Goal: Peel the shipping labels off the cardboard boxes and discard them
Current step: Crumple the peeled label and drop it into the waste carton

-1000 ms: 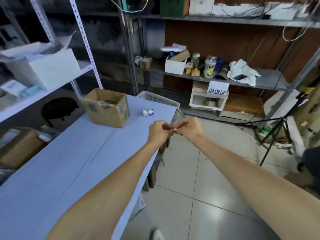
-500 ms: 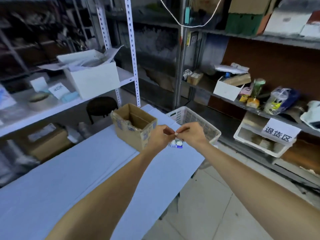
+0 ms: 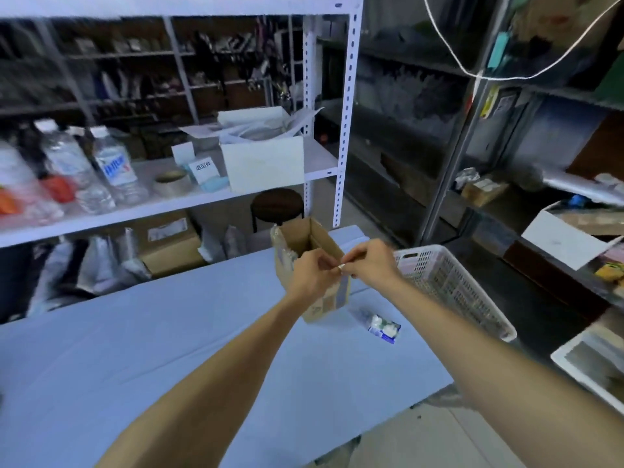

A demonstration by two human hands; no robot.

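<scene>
An open brown cardboard box [image 3: 317, 241] with tape and a label patch on its side stands on the blue table [image 3: 169, 332]. My left hand [image 3: 312, 275] and my right hand [image 3: 368, 265] meet in front of the box. Both pinch a small white scrap of label [image 3: 341, 267] between their fingertips. The scrap is tiny and mostly hidden by the fingers. My hands cover part of the box's near side.
A white perforated basket [image 3: 452, 285] sits at the table's right end. A small white-and-blue packet [image 3: 383, 327] lies on the table near the box. White metal shelves [image 3: 344, 130] with bottles and a white box stand behind; a dark stool [image 3: 277, 204] is beyond the table.
My head has turned left, so the box and basket now sit in front of my hands. Both hands stay pinched together on the small scrap.
</scene>
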